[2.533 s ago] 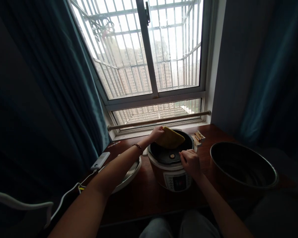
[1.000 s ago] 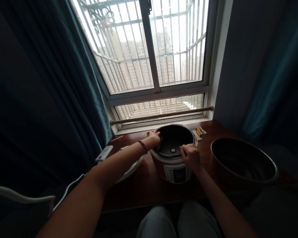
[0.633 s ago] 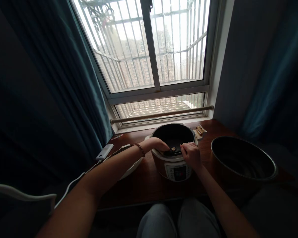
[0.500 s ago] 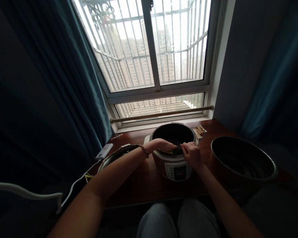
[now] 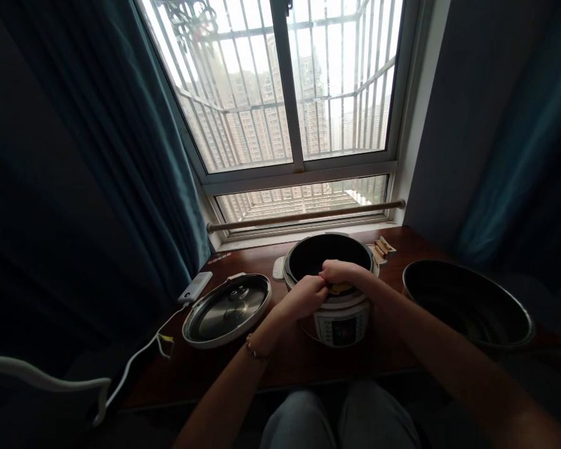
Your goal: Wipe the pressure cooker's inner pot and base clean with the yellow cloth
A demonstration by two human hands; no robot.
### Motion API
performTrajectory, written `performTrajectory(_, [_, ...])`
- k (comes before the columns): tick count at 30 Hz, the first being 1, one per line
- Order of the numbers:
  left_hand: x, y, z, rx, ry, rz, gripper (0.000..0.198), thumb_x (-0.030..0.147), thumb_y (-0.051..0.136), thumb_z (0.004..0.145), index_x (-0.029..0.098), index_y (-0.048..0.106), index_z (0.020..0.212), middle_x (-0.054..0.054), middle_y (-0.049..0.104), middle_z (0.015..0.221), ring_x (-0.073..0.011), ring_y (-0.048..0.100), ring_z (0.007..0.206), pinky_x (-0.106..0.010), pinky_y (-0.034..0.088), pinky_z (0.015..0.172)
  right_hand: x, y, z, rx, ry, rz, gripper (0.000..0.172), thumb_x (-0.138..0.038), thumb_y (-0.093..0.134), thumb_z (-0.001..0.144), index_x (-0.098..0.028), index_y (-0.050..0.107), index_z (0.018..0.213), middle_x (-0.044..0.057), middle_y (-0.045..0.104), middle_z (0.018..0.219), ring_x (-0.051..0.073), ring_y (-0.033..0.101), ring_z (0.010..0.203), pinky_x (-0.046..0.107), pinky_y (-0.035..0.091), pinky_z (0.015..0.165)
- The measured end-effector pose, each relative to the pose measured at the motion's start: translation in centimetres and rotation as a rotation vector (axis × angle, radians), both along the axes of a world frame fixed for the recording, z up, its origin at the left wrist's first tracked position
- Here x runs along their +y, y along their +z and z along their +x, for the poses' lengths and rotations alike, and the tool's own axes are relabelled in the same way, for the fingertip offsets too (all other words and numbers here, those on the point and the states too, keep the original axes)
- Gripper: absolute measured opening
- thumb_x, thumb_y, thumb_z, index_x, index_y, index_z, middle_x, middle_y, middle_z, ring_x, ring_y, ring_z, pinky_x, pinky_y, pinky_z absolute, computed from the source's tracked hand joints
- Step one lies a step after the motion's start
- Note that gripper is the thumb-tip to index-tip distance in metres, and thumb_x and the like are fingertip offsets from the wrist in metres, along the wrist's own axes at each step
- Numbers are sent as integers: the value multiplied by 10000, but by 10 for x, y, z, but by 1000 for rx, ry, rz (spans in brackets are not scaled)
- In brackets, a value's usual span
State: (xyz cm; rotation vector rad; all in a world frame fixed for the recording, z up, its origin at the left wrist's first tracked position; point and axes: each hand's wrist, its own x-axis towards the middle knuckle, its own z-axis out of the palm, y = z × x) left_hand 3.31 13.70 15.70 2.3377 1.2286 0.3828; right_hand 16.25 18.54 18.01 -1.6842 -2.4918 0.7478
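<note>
A white-trimmed electric pressure cooker (image 5: 343,330) with a dark control panel stands in front of me, its lid off and its dark round opening facing up. Over the near part of that opening, my left hand (image 5: 306,294) and my right hand (image 5: 340,272) meet at the fingers, both closed. A small yellow thing (image 5: 339,289) shows beneath my right hand, too hidden to name. What the fingers hold I cannot make out. To the left, the cooker lid (image 5: 231,312) lies with its metal inner side up.
A large dark inner pot (image 5: 470,305) stands on the right of the brown wooden table (image 5: 257,362). At the left lie a white device (image 5: 196,288) and a white cable (image 5: 138,349). Behind are a barred window and a rail (image 5: 303,216).
My left hand has drawn back toward the left, uncovering the lid. My right hand has moved left and further over the opening, so the two hands now touch. The view has shifted slightly.
</note>
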Motion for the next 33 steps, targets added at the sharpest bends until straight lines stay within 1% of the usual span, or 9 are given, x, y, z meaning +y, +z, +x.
performTrajectory(2, [-14, -10, -4, -62, 53, 160, 219, 160, 363, 794, 155, 578, 747, -49, 621, 804, -165, 569, 765, -274, 435, 725, 2, 0, -2, -9, 77, -140, 233, -252, 522, 803, -85, 664, 724, 57, 619, 661, 135, 539, 606, 221, 384, 538])
performTrajectory(6, [-35, -37, -1, -136, 171, 506, 235, 122, 360, 816, 145, 555, 947, -90, 613, 977, -201, 552, 972, -367, 408, 931, -1, 2, 4, 59, 135, -421, 442, -472, 414, 861, -116, 655, 760, 18, 590, 636, 108, 510, 580, 208, 404, 532])
performTrajectory(10, [-42, -59, 6, -212, 194, 670, 279, 110, 371, 834, 121, 472, 1094, -114, 587, 1079, -204, 508, 1078, -423, 357, 1011, 1, 1, 13, 68, 150, -529, 481, -538, 434, 832, -110, 626, 727, 22, 578, 664, 110, 499, 576, 223, 401, 540])
performTrajectory(13, [-40, -65, 10, -253, 266, 695, 283, 137, 390, 847, 116, 434, 1126, -124, 568, 1112, -207, 492, 1091, -415, 380, 988, 8, -3, 22, -31, 153, -522, 455, -530, 467, 809, -113, 610, 695, 17, 567, 659, 113, 492, 565, 229, 389, 540])
performTrajectory(16, [-37, -65, 13, -148, 290, 723, 289, 197, 421, 854, 126, 457, 1132, -112, 580, 1051, -234, 508, 1011, -445, 392, 943, 12, -7, 31, -169, 238, -445, 435, -466, 446, 832, -114, 587, 620, 11, 537, 611, 106, 462, 544, 227, 359, 532])
performTrajectory(19, [-38, -62, 18, -32, 284, 701, 225, 267, 436, 860, 151, 534, 1026, -86, 582, 900, -238, 511, 886, -452, 407, 867, 11, -8, 37, -234, 310, -306, 448, -463, 415, 837, -121, 603, 616, 14, 525, 590, 113, 449, 540, 235, 337, 530])
performTrajectory(22, [-44, -59, 23, -9, 285, 665, 198, 296, 422, 867, 161, 553, 926, -71, 554, 825, -228, 491, 817, -436, 402, 818, 4, -7, 41, -270, 343, -222, 439, -458, 412, 830, -129, 637, 645, 14, 510, 559, 120, 443, 529, 243, 326, 532])
performTrajectory(28, [-59, -55, 24, -25, 226, 558, 234, 331, 388, 877, 170, 531, 969, -71, 533, 879, -229, 466, 847, -435, 363, 839, -5, -2, 46, -304, 395, -230, 437, -453, 435, 816, -136, 653, 609, 5, 497, 513, 117, 428, 500, 247, 301, 518])
performTrajectory(33, [-59, -49, 13, -53, 99, 467, 413, 457, 399, 853, 138, 491, 1100, -97, 520, 957, -251, 445, 911, -450, 334, 877, 2, -4, 48, -341, 403, -243, 368, -420, 508, 782, -129, 661, 614, -17, 474, 471, 102, 411, 469, 239, 302, 506])
